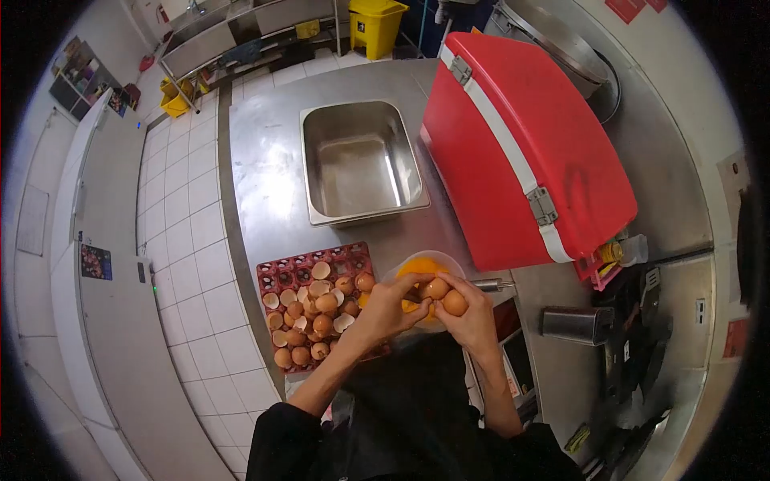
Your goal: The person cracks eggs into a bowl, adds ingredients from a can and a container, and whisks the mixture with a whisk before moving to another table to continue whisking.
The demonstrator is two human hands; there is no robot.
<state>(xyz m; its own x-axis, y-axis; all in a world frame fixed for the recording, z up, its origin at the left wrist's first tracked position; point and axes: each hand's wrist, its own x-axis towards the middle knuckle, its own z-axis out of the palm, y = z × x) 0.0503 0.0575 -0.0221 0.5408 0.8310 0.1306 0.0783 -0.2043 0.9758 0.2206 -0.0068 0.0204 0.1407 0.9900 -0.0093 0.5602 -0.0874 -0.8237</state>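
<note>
My two hands meet over a clear bowl (454,263) that holds yellow beaten-looking egg (423,264). The fingers of my left hand (387,306) are closed at a brown egg (437,289), with thumb and fingertips against its near side. Curled beside it, my right hand (475,321) also touches that egg and keeps a second brown egg (455,302) in its palm. A metal handle (491,285) sticks out at the bowl's right side. Left of the bowl is a red egg tray (277,276), heaped with brown eggshells (322,303), many cracked open. My hands hide part of the bowl.
A deep steel pan (308,172) stands farther back on the steel table (261,172). To the right rises a large red cool box (501,152) with metal latches. A steel container (576,325) lies at the right. Sinks and a yellow bin (375,28) are across the tiled floor.
</note>
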